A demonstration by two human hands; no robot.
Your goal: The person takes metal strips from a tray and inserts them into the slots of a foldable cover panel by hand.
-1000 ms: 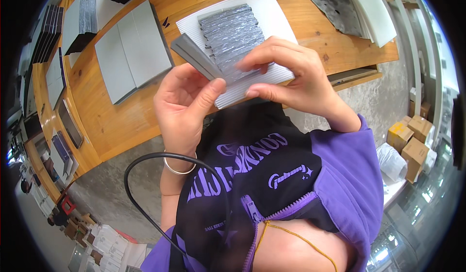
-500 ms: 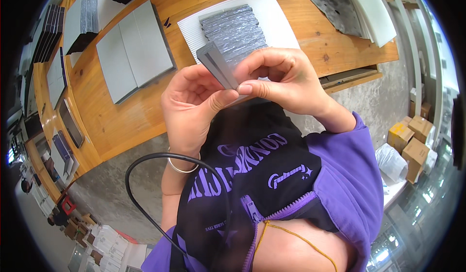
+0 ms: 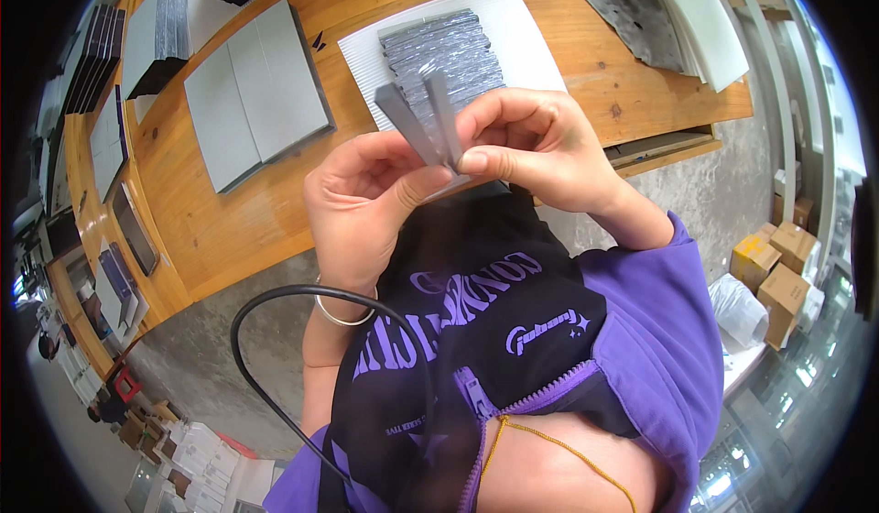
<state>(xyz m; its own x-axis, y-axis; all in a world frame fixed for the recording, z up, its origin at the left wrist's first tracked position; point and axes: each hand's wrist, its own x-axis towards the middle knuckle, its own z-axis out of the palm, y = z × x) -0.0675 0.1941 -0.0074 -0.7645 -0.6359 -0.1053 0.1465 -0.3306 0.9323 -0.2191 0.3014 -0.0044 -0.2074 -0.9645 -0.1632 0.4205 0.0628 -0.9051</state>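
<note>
In front of my chest, my left hand (image 3: 355, 197) pinches a narrow flat grey strip (image 3: 403, 117) between thumb and fingers. My right hand (image 3: 545, 151) grips a second grey strip (image 3: 442, 110) in the same way. The two strips meet near my thumbs and spread apart at their far ends, like a V. Beyond them lies a stack of shiny dark-grey strips (image 3: 467, 46) on a white ribbed sheet (image 3: 531, 50). My fingers hide the strips' near ends.
Two light-grey panels (image 3: 247, 101) lie on the wooden table (image 3: 229, 247) at left, near small black pieces (image 3: 319, 41). More stacks (image 3: 156, 32) stand at far left. White sheets (image 3: 696, 27) lie at far right. A black cable (image 3: 240, 330) loops by my left forearm.
The grey strips, close together before, have parted at their far ends, one in each hand. My hands have barely moved.
</note>
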